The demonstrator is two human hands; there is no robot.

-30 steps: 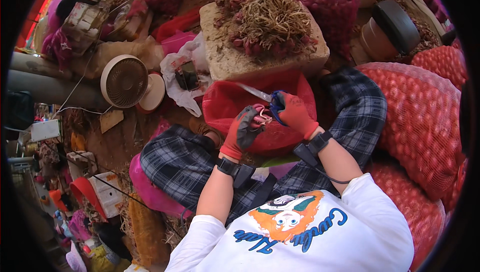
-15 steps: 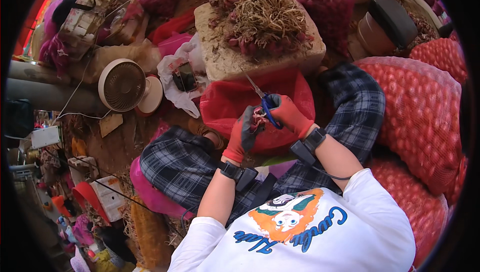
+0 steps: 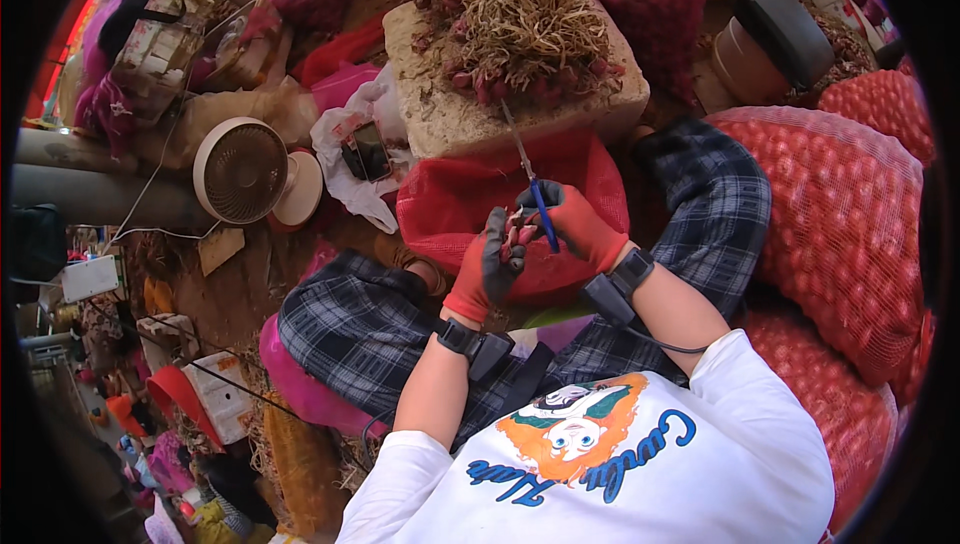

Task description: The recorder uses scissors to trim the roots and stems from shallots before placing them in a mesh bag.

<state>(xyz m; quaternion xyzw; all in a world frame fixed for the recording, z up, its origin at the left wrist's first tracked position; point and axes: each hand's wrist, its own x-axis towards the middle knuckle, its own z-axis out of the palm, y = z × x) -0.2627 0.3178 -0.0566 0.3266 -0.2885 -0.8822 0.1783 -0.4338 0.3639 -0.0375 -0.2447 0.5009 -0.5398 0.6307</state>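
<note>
My left hand (image 3: 490,269), in a red and dark grey glove, is closed round a small bunch of shallots (image 3: 517,232). In my right hand (image 3: 578,224), gloved alike, I grip blue-handled scissors (image 3: 528,166). Their blades point away from me, toward the far block, and look nearly closed. Both hands are close together over an open red mesh bag (image 3: 440,199) between my knees. Beyond it, a heap of dried shallots with stalks (image 3: 535,34) lies on a pale block (image 3: 425,109).
Full red mesh sacks (image 3: 820,234) crowd my right side. At the left are a round fan (image 3: 240,171) and a white plastic bag (image 3: 335,139) with a phone (image 3: 368,154) on it. Pink mesh sacks (image 3: 640,4) and a black-topped bin (image 3: 770,49) stand farther off.
The scissors have turned more upright, their handles now seen edge-on. My left fingers have loosened a little, showing more of the shallots. The view has shifted slightly.
</note>
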